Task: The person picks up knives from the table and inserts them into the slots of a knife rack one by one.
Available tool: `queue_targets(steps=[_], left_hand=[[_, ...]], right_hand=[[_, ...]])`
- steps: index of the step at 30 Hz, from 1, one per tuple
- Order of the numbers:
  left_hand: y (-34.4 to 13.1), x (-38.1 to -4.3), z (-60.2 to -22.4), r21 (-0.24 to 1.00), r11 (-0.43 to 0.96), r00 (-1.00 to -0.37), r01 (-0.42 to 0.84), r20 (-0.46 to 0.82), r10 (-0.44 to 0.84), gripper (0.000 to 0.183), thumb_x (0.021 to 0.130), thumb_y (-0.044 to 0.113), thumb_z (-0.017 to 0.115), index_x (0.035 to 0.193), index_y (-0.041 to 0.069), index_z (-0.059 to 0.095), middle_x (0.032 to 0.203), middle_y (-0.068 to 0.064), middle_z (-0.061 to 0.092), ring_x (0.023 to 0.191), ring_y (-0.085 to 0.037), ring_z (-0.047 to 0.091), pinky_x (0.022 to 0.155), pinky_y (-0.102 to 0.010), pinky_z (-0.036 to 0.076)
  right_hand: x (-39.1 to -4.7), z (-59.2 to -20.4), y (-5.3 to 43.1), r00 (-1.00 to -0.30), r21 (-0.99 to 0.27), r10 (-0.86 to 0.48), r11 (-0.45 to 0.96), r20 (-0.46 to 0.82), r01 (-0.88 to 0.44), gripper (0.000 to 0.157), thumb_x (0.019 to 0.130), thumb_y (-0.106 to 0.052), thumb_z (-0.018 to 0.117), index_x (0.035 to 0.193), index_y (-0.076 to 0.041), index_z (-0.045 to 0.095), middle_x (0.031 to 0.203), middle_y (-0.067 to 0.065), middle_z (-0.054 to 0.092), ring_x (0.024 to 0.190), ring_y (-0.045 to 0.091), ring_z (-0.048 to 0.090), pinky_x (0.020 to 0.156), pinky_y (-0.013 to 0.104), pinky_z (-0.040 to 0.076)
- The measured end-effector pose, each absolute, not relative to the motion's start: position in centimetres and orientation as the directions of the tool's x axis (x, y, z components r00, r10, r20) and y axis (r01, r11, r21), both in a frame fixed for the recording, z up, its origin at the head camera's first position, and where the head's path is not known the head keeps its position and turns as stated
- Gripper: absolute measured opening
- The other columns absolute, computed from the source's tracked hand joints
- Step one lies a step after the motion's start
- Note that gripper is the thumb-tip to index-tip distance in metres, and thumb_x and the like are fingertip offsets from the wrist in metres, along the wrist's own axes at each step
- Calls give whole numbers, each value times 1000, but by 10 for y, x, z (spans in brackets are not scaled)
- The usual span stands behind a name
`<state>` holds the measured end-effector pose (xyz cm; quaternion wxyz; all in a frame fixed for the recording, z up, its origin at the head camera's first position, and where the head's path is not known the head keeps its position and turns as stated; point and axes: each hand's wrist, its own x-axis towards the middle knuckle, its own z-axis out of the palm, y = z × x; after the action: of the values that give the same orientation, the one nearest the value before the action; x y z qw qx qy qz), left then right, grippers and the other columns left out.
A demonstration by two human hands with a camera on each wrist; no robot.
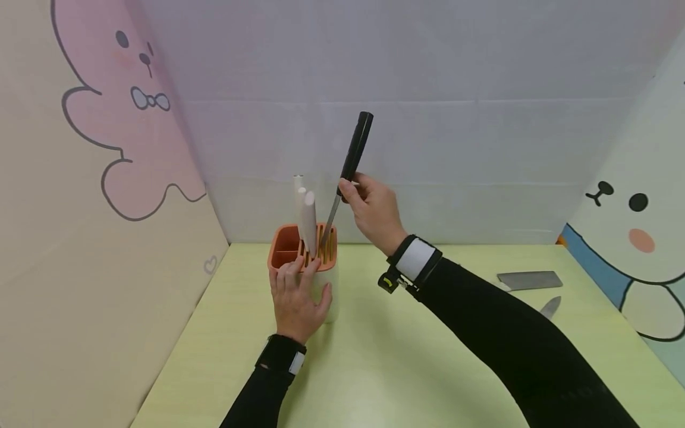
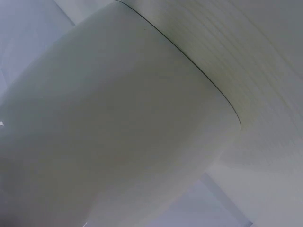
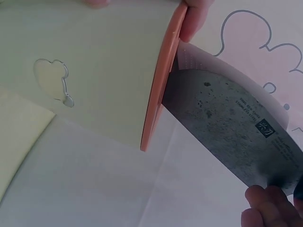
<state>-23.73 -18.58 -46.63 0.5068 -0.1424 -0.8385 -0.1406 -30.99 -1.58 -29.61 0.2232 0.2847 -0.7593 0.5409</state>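
Observation:
My right hand (image 1: 377,211) grips a kitchen knife by the front end of its black handle (image 1: 357,145), handle up and tilted to the right. Its broad grey blade (image 3: 227,125) points down, with the tip end at the slots in the orange top of a pale knife holder (image 1: 327,297). My left hand (image 1: 297,297) holds the near side of that holder, fingers over the orange rim and thumb against the wall. White handles (image 1: 309,223) stand up from the slots, left of the blade. In the left wrist view the holder's wall (image 2: 123,113) fills most of the picture.
A cleaver (image 1: 532,280) lies on the pale yellow table (image 1: 396,368) at the right. Nearer, a small pointed blade (image 1: 551,307) shows partly behind my right sleeve. Cloth-like walls with cartoon animals (image 1: 144,119) border the table.

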Motion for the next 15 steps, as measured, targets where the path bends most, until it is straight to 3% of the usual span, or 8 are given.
queue_targets(steps=[7,15], left_hand=[[-185,-238,-466,91,919,-445,383,890,97,51,81,35,58,126,13,54,125,-18,47,113,-35,39,101,-61,23],[-184,-237,-467,96,920,-455,380,885,96,51,81,35,57,127,13,53,124,-18,46,113,-35,38,101,-60,23]], right_hand=[[-311,-294,-20,-766,-696,-246,321,594,-643,36,94,-43,51,111,-14,65,97,1,71,84,4,62,73,33,52],[-317,-296,-26,-759,-686,-317,328,568,-650,30,94,-38,54,105,-13,66,91,0,67,81,12,61,67,32,50]])
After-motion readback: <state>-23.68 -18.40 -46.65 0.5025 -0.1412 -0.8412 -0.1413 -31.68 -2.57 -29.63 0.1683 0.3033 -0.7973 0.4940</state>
